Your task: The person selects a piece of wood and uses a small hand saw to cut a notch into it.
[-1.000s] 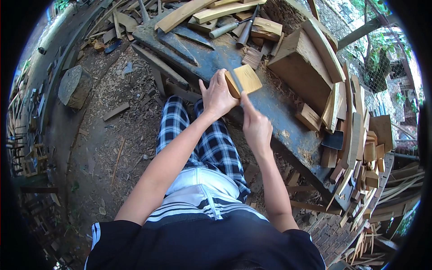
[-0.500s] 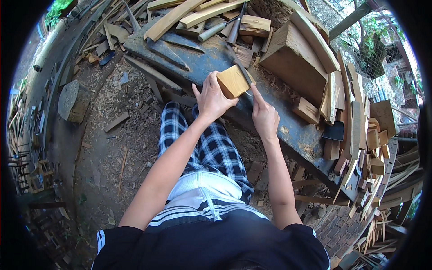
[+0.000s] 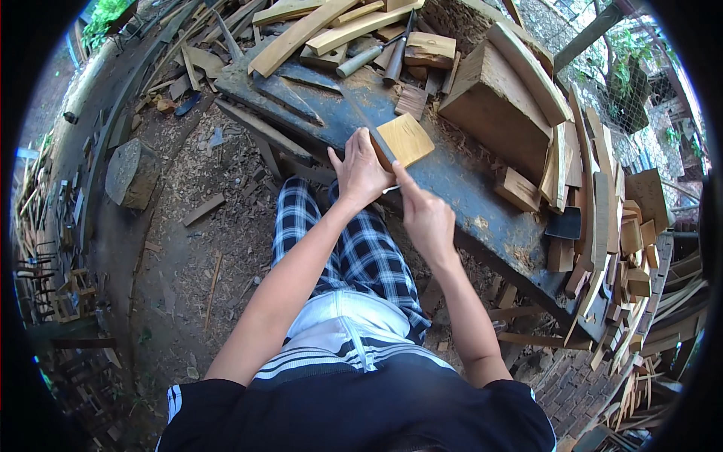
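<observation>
A pale yellow wooden block point(image 3: 408, 139) sits near the front edge of the dark, worn workbench point(image 3: 497, 241). My left hand point(image 3: 361, 169) grips the block's left side with bent fingers and its thumb low against it. A long, thin metal tool point(image 3: 366, 119), apparently a file or saw blade, lies slanted across the left part of the block, its far end blurred. My right hand point(image 3: 428, 220) is closed on the near end of this tool, index finger stretched along it; the handle is mostly hidden.
A big wooden block point(image 3: 493, 113) and stacked offcuts point(image 3: 633, 241) crowd the right of the bench. Dark tapered tools point(image 3: 394, 64), a pale cylinder point(image 3: 358, 62) and wood strips point(image 3: 301, 34) lie at the back. A stump point(image 3: 132, 173) stands among shavings on the left.
Since half a second ago the blade has shifted left across the block, from its right part to its left, and my right hand has moved left with it, similar to a second ago.
</observation>
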The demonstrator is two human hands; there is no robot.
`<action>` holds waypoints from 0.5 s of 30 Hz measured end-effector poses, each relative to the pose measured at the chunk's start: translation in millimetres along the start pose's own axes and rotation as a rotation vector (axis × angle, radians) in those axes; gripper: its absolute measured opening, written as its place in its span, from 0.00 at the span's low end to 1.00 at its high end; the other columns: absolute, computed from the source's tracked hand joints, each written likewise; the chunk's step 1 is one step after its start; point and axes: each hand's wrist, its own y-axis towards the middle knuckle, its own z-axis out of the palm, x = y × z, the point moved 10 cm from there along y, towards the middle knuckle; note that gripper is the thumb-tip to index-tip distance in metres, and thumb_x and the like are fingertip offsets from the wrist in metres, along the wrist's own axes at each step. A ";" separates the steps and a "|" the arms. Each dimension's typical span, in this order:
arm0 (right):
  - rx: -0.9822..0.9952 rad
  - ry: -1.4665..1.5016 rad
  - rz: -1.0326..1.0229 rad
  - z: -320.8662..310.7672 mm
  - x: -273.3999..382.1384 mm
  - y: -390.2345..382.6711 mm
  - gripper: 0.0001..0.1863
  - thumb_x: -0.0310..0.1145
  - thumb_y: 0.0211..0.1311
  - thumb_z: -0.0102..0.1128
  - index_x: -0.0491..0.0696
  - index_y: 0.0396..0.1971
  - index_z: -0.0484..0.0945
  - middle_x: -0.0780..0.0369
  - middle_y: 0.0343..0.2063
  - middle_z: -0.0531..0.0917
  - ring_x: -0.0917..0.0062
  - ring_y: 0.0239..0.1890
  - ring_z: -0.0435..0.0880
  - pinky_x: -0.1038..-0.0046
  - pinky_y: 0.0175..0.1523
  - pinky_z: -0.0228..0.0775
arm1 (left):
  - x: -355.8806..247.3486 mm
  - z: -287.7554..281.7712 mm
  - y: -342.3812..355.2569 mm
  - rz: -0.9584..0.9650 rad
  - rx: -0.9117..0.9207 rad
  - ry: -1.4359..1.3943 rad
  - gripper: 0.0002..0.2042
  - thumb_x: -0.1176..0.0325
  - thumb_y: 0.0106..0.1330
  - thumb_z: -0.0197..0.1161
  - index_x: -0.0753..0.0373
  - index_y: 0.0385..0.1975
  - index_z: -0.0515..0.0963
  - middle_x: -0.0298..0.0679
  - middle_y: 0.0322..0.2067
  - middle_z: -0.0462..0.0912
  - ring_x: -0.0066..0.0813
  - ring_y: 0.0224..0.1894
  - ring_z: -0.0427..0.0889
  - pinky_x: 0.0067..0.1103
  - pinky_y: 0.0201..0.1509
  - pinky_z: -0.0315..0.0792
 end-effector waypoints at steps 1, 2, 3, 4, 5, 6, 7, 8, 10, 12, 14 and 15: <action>0.003 0.021 -0.007 -4.1 -3.9 2.2 0.24 0.32 0.68 0.54 0.67 0.63 0.75 0.52 0.25 0.85 0.56 0.25 0.86 0.55 0.31 0.78 | 1.3 2.5 -1.2 -0.008 0.006 0.012 0.49 0.49 0.45 0.78 0.59 0.64 0.54 0.40 0.66 0.64 0.40 0.72 0.60 0.65 0.72 0.42; -0.004 -0.028 0.098 -4.2 -22.4 8.5 0.24 0.32 0.69 0.53 0.68 0.63 0.75 0.52 0.25 0.85 0.56 0.26 0.86 0.55 0.32 0.78 | -8.7 -3.5 -1.5 0.023 -0.005 -0.017 0.49 0.50 0.45 0.78 0.59 0.64 0.54 0.41 0.66 0.64 0.40 0.72 0.59 0.65 0.72 0.42; -0.049 -0.093 0.133 -6.6 -40.2 12.9 0.24 0.32 0.69 0.53 0.68 0.63 0.76 0.52 0.25 0.85 0.57 0.26 0.86 0.55 0.32 0.78 | -10.2 -1.7 -3.0 0.017 0.014 -0.010 0.49 0.50 0.45 0.78 0.59 0.64 0.54 0.41 0.66 0.64 0.40 0.72 0.59 0.65 0.72 0.42; -0.065 -0.100 0.146 -5.1 -42.7 18.5 0.24 0.32 0.69 0.53 0.68 0.63 0.75 0.51 0.25 0.85 0.56 0.26 0.86 0.55 0.31 0.78 | -10.3 -1.9 -2.6 0.009 0.019 -0.007 0.49 0.50 0.45 0.78 0.59 0.64 0.54 0.41 0.66 0.64 0.40 0.72 0.60 0.65 0.72 0.42; -0.081 -0.108 0.159 -5.6 -44.5 21.8 0.24 0.32 0.69 0.53 0.68 0.63 0.75 0.51 0.25 0.85 0.56 0.26 0.86 0.55 0.31 0.78 | -10.6 -1.7 -3.4 0.002 0.024 -0.005 0.50 0.50 0.44 0.78 0.59 0.65 0.54 0.41 0.66 0.65 0.40 0.72 0.60 0.65 0.72 0.42; -0.086 -0.109 0.159 -7.0 -43.2 19.2 0.24 0.32 0.69 0.53 0.68 0.63 0.75 0.51 0.25 0.85 0.56 0.26 0.86 0.55 0.31 0.78 | -12.9 -1.8 -4.0 0.007 0.022 -0.006 0.50 0.50 0.44 0.78 0.59 0.65 0.54 0.41 0.66 0.65 0.40 0.72 0.60 0.65 0.72 0.42; 0.001 -0.084 0.190 -1.9 -33.5 13.9 0.24 0.32 0.70 0.53 0.68 0.63 0.75 0.50 0.29 0.85 0.54 0.30 0.86 0.55 0.35 0.78 | -10.5 0.5 -4.9 0.006 0.033 -0.011 0.51 0.50 0.44 0.78 0.59 0.65 0.54 0.41 0.66 0.65 0.40 0.72 0.60 0.65 0.72 0.42; 0.089 -0.057 0.215 5.2 -24.1 6.0 0.24 0.31 0.71 0.53 0.69 0.63 0.75 0.49 0.32 0.85 0.53 0.34 0.86 0.55 0.38 0.78 | -7.7 1.4 -4.7 0.002 0.039 -0.014 0.51 0.50 0.43 0.79 0.59 0.65 0.54 0.40 0.66 0.65 0.40 0.72 0.60 0.65 0.72 0.41; 0.042 -0.075 0.062 1.5 -3.2 -0.1 0.25 0.32 0.69 0.54 0.69 0.64 0.74 0.51 0.26 0.85 0.55 0.28 0.86 0.55 0.33 0.78 | -1.8 -2.3 -2.8 -0.001 -0.008 -0.007 0.52 0.50 0.43 0.79 0.59 0.66 0.54 0.40 0.66 0.64 0.40 0.72 0.60 0.66 0.72 0.41; -0.015 -0.117 0.096 -3.5 -32.9 4.5 0.25 0.34 0.69 0.54 0.68 0.64 0.74 0.53 0.23 0.84 0.57 0.24 0.86 0.55 0.28 0.78 | -7.2 0.7 -2.1 0.017 0.026 -0.005 0.52 0.49 0.42 0.80 0.59 0.66 0.54 0.39 0.66 0.63 0.40 0.72 0.60 0.66 0.72 0.40; -0.088 -0.145 0.128 -8.1 -49.7 14.7 0.25 0.34 0.69 0.54 0.68 0.64 0.73 0.51 0.24 0.85 0.56 0.25 0.86 0.54 0.28 0.77 | -9.0 1.7 -2.0 0.013 0.026 -0.006 0.52 0.49 0.42 0.80 0.59 0.66 0.54 0.39 0.66 0.63 0.40 0.72 0.59 0.66 0.72 0.40; -0.080 -0.135 0.149 -6.0 -55.6 14.6 0.24 0.34 0.69 0.54 0.68 0.64 0.73 0.51 0.25 0.85 0.55 0.25 0.86 0.54 0.28 0.77 | -9.2 2.3 -2.7 0.003 0.025 -0.005 0.53 0.49 0.42 0.80 0.59 0.66 0.54 0.39 0.67 0.63 0.40 0.72 0.59 0.66 0.72 0.40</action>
